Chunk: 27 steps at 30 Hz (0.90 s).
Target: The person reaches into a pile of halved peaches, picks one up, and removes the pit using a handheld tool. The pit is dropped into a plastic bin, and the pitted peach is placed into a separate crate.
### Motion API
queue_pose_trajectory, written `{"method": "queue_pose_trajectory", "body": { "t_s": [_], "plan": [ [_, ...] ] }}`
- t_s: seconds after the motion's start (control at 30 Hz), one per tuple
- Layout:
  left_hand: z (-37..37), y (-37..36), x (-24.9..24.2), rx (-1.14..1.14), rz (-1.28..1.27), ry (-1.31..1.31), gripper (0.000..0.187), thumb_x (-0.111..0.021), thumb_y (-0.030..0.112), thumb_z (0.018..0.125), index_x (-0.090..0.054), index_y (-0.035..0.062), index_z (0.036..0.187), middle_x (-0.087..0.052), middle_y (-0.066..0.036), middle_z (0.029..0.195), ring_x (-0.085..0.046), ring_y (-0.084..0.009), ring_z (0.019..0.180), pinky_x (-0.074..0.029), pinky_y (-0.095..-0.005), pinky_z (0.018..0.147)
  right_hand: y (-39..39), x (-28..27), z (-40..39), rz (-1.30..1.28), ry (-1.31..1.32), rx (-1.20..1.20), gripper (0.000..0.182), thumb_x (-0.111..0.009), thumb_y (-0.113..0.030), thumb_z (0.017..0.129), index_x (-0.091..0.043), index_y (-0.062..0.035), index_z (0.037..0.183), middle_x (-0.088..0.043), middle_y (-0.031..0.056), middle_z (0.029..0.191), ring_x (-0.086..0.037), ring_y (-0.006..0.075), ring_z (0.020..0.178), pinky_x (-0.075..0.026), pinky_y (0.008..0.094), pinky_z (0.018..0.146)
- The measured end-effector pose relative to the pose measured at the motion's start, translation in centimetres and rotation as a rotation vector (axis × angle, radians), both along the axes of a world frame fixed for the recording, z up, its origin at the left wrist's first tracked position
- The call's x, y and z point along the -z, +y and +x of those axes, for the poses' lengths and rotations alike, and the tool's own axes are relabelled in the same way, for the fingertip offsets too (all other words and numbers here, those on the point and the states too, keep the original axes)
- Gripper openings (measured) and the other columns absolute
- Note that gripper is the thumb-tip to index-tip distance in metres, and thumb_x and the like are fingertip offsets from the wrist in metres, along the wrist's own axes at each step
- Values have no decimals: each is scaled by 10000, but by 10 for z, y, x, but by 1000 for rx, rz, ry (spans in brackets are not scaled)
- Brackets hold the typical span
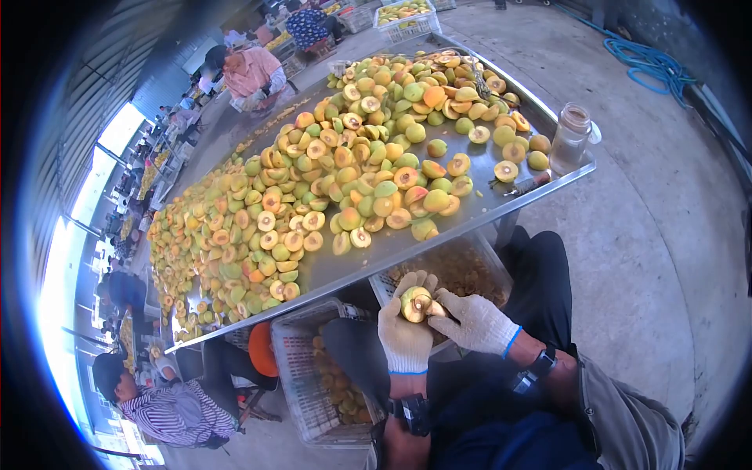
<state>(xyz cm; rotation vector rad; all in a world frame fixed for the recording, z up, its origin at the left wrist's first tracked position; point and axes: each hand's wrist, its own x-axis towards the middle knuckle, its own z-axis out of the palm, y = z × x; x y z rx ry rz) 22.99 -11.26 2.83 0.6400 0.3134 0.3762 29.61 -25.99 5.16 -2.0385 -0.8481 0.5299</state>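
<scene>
My left hand (405, 333), in a pale knitted work glove, is closed around a cut apricot-like fruit (414, 304), whose yellow-green flesh faces up. My gloved right hand (476, 323) comes in from the right, its thumb and fingers pinched together at the fruit's edge. Something small and pinkish shows between those fingertips; I cannot make out what it is. Both hands are over a crate (501, 270) with brown bits in it, below the near edge of the metal table (337, 270). A large heap of halved fruit (345, 168) covers much of that table.
A clear bottle (572, 141) stands at the table's right corner, near a dark-handled tool (531, 185). Left of my legs is a white crate (294, 384) holding fruit pieces. One person (176, 407) sits at left, another (254, 74) across the table. A blue hose (646, 63) lies on the floor.
</scene>
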Motion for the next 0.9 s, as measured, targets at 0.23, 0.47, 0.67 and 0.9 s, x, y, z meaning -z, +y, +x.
{"method": "queue_pose_trajectory", "body": {
  "t_s": [0.23, 0.47, 0.67, 0.9],
  "plan": [
    [-2, -11, 9, -103, 21, -37, 567, -537, 481, 1075, -495, 63, 1456, -602, -183, 1351, -583, -353, 1271, -481, -538, 1093, 2, -3, -4, 112, 12, 5, 394, -613, -402, 1004, -614, -45, 1170, -702, 256, 885, -676, 483, 810, -523, 554, 712],
    [3, -16, -4, -252, -61, 144, 576, -488, 599, 1067, -583, 64, 1259, -671, -127, 1101, -648, -273, 973, -556, -415, 907, 10, -4, -14, 150, 73, 16, 459, -588, -382, 1020, -566, -45, 1331, -694, 281, 851, -673, 497, 777, -514, 573, 697],
    [1, -14, 3, -245, 9, 90, 587, -462, 609, 1074, -635, 51, 1126, -662, -111, 1014, -645, -248, 910, -561, -382, 852, 11, -9, -14, 55, 133, -6, 526, -613, -345, 1022, -522, -10, 1417, -690, 331, 949, -669, 524, 841, -521, 577, 741],
    [3, -21, -11, -264, -18, 231, 585, -484, 595, 1065, -617, 29, 1131, -635, -134, 1058, -618, -280, 974, -549, -433, 919, 12, -9, -15, 59, 159, -14, 510, -574, -381, 1041, -534, 20, 1354, -682, 329, 839, -673, 524, 791, -517, 589, 695]
  ]
}}
